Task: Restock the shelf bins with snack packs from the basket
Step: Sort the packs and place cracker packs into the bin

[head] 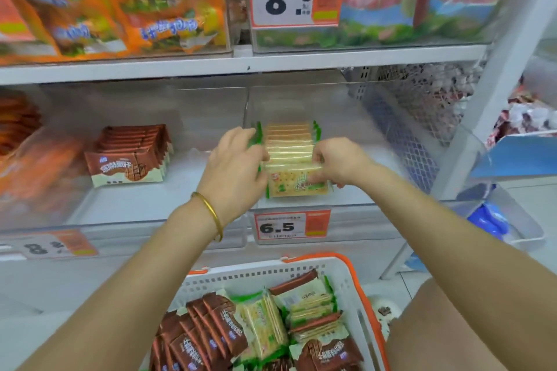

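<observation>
Shelf bin (355,196), roomy behind: left hand (235,171) and right hand (337,162) clasp the cracker row (289,144) by its edges.

Left hand (238,165), right hand (340,164) curled (arms outstretched).

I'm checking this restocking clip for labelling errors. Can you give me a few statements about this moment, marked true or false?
1. The left hand and right hand both grip the green cracker packs in a clear bin. True.
2. The tag under that bin reads 8.0. False: the price tag reads 6.5.
3. Brown packs stand in the bin to the left. True.
4. The basket holds one kind of pack only. False: the basket holds loose green packs among brown ones.
</observation>
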`<action>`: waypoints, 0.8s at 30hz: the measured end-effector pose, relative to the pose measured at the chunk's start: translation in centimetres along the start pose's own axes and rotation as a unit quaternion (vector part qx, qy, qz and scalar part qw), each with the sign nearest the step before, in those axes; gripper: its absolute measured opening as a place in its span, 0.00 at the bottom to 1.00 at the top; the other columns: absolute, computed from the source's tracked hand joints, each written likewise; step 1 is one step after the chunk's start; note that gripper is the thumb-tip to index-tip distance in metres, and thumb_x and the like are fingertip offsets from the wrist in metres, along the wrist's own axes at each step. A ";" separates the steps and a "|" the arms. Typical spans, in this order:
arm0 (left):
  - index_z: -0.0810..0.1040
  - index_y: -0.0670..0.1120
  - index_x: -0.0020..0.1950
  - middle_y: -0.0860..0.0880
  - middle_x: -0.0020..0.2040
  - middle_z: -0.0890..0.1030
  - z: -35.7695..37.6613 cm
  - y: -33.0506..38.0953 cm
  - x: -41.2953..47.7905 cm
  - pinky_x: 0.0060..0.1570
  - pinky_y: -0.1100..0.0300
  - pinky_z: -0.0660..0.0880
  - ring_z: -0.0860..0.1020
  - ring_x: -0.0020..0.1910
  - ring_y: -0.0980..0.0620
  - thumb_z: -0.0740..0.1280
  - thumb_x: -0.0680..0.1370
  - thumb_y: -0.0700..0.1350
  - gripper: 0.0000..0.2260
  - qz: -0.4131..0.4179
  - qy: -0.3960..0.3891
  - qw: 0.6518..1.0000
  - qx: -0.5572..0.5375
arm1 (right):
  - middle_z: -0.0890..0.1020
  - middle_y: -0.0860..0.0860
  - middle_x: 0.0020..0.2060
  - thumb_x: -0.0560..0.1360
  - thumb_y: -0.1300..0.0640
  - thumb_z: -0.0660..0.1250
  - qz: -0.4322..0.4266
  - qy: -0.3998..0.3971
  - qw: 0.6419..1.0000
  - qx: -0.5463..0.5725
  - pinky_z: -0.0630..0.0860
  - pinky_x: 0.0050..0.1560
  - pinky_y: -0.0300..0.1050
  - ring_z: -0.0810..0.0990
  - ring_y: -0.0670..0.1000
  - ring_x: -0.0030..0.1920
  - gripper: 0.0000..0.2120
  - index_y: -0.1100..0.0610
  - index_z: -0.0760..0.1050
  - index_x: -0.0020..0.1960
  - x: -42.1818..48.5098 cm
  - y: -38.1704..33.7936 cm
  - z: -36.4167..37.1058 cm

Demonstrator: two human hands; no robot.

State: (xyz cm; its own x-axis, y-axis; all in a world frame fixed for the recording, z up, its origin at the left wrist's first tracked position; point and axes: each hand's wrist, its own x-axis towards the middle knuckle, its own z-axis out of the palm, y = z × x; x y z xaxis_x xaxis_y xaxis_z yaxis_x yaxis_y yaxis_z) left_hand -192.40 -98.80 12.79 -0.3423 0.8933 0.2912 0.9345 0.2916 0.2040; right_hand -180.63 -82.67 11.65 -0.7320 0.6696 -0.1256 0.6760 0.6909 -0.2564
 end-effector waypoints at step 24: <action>0.77 0.41 0.54 0.42 0.61 0.74 -1.0 -1.6 -7.1 0.62 0.60 0.62 0.70 0.61 0.45 0.60 0.74 0.40 0.12 0.048 0.166 0.981 -0.086 | 0.70 0.53 0.53 0.71 0.44 0.71 0.029 0.166 0.986 0.006 0.67 0.40 0.47 0.74 0.56 0.44 0.25 0.57 0.65 0.57 -4.8 -2.6 -1.6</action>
State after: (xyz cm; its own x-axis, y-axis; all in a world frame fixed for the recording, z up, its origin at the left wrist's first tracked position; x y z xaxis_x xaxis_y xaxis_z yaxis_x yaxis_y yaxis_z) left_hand -191.54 -105.95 11.33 -0.2928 0.7446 0.5998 0.9436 0.1236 0.3072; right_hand -178.77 -87.27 14.41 -0.6222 0.7620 0.1793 0.7141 0.6463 -0.2689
